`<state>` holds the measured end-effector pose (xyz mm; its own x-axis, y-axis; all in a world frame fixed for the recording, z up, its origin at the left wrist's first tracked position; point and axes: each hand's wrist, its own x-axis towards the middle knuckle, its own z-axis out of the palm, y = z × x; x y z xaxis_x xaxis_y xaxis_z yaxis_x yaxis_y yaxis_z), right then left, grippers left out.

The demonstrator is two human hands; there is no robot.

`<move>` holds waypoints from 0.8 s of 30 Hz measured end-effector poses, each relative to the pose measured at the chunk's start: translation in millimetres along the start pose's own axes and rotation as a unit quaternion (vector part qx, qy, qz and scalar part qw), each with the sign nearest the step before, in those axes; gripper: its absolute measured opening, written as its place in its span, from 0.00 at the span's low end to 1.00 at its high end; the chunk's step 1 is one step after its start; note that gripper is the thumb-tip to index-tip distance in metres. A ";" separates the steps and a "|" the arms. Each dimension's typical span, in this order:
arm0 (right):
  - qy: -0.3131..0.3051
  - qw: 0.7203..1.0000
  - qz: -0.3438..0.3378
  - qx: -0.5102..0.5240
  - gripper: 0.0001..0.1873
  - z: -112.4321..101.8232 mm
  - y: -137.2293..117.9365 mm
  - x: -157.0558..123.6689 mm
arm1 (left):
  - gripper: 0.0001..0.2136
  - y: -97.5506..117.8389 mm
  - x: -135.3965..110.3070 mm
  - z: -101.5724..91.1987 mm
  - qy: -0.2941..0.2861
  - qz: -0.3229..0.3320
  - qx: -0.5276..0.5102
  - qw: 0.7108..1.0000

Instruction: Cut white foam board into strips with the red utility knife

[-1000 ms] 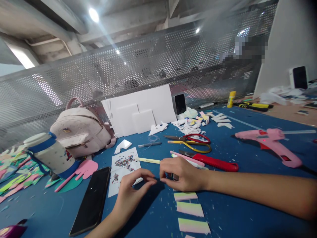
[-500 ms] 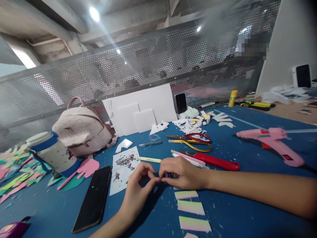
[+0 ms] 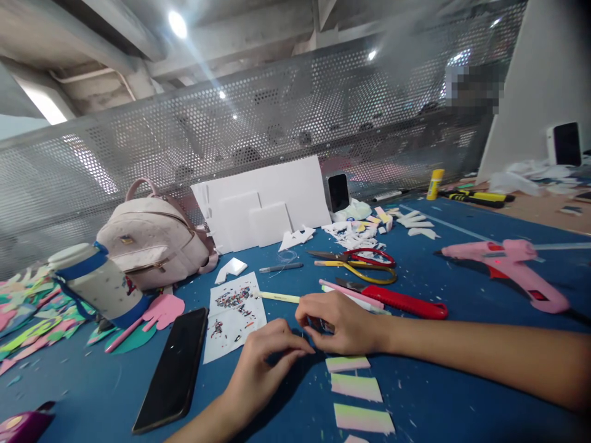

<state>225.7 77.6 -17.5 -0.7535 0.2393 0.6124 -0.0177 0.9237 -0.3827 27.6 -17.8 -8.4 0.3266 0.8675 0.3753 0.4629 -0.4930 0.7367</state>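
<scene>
My left hand [image 3: 265,363] rests low on the blue table [image 3: 462,381], thumb and fingers pinched together near the right hand; what they pinch is too small to name. My right hand [image 3: 339,323] lies beside it, fingers curled over a small dark thing that I cannot make out. Just below the right hand lie three pink-and-green paper strips [image 3: 353,387]. A white sheet sprinkled with tiny coloured bits [image 3: 234,315] lies left of the hands, and a black phone [image 3: 173,369] lies further left.
Behind the hands are a red utility knife [image 3: 406,301], scissors [image 3: 357,263], pens, a pink glue gun [image 3: 508,267], white foam boards [image 3: 263,206], a pale backpack [image 3: 152,237], a bottle [image 3: 95,284], coloured paper cut-outs [image 3: 32,320] and a pink paper hand [image 3: 164,309]. A perforated metal screen closes the far edge.
My left hand has dropped lower and toward me, its fingertips drawing slightly away from the right hand. The right hand has barely moved.
</scene>
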 end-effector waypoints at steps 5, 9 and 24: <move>-0.013 1.000 -0.017 0.019 0.06 0.7 3.0 -0.1 | 0.08 2.3 -2.0 1.4 -0.017 0.006 -0.006 1.000; -0.013 0.999 -0.016 0.025 0.04 0.1 4.4 0.6 | 0.08 1.4 -1.7 0.7 -0.015 -0.005 0.003 1.000; 0.000 0.999 0.043 0.012 0.04 -3.5 -1.1 1.8 | 0.08 -33.0 31.5 -63.2 0.036 -0.059 0.120 0.990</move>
<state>226.6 78.0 -13.6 -0.7525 0.3174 0.5771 0.0305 0.8921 -0.4508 -29.4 30.0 14.7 0.2023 0.9182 0.3406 0.6795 -0.3821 0.6264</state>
